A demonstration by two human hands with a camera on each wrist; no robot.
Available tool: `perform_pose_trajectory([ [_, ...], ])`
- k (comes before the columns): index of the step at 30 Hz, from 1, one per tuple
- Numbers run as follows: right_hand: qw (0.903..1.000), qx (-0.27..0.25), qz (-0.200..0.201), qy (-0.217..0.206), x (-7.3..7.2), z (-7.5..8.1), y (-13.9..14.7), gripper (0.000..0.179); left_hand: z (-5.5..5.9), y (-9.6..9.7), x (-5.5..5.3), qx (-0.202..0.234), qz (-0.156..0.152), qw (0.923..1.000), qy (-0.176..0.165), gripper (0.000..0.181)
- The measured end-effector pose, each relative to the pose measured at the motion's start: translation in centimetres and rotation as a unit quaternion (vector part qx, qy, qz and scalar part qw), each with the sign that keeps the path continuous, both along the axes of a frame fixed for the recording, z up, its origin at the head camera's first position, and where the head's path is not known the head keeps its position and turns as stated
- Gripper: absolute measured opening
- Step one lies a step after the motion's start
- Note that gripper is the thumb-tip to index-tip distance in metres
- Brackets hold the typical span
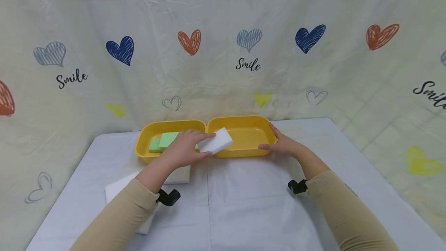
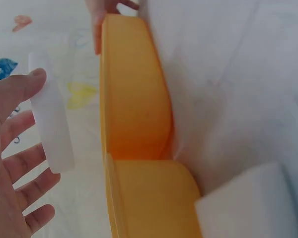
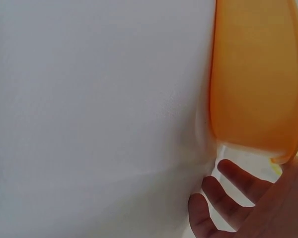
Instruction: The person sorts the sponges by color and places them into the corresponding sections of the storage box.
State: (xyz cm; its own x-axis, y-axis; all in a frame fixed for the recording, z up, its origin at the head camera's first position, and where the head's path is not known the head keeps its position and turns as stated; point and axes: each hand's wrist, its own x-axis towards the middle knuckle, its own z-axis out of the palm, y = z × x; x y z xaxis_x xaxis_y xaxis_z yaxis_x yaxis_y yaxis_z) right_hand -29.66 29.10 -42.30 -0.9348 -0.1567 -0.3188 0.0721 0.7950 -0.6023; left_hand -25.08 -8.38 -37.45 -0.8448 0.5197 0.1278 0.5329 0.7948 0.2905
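My left hand (image 1: 188, 146) pinches a white sponge block (image 1: 219, 141) between thumb and fingers, tilted above where two yellow trays meet. In the left wrist view, the thumb presses one face of the white block (image 2: 52, 119), with fingers behind it. The right hand (image 1: 283, 144) grips the right end of the right yellow tray (image 1: 245, 153), thumb over its rim. Several fingers (image 3: 228, 206) spread outside the tray wall in the right wrist view. Green sponge blocks (image 1: 168, 139) lie in the left yellow tray (image 1: 143, 148), partly hidden by my left hand.
More white blocks (image 1: 179, 175) lie on the white-covered table (image 1: 244, 204) in front of the left tray, partly under my left forearm. Behind the table hangs a pale curtain (image 1: 216, 80) printed with hearts. A black wrist mount (image 1: 168, 197) sits on each sleeve.
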Motion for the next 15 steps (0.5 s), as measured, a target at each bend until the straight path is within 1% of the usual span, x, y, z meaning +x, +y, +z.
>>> perform_pose_trajectory([
  [3, 1.0000, 0.000, -0.002, -0.002, 0.0, 0.0, 0.0, 0.122, 0.3, 1.2, -1.3, 0.009, 0.006, 0.9999, -0.009, 0.061],
  [6, 1.0000, -0.004, -0.004, -0.005, 0.0, 0.0, -0.1, 0.121, 0.3, 2.2, -2.5, 0.007, 0.013, 0.9997, -0.020, 0.061],
  [13, 0.9999, -0.004, -0.005, -0.008, 0.1, 0.2, -0.2, 0.120, -0.6, 4.2, -5.4, -0.052, 0.028, 0.9980, -0.024, 0.059],
  [15, 0.9999, -0.004, -0.006, -0.010, 0.1, 0.3, -0.3, 0.120, -0.9, 4.6, -6.1, -0.060, 0.029, 0.9974, -0.028, 0.057],
])
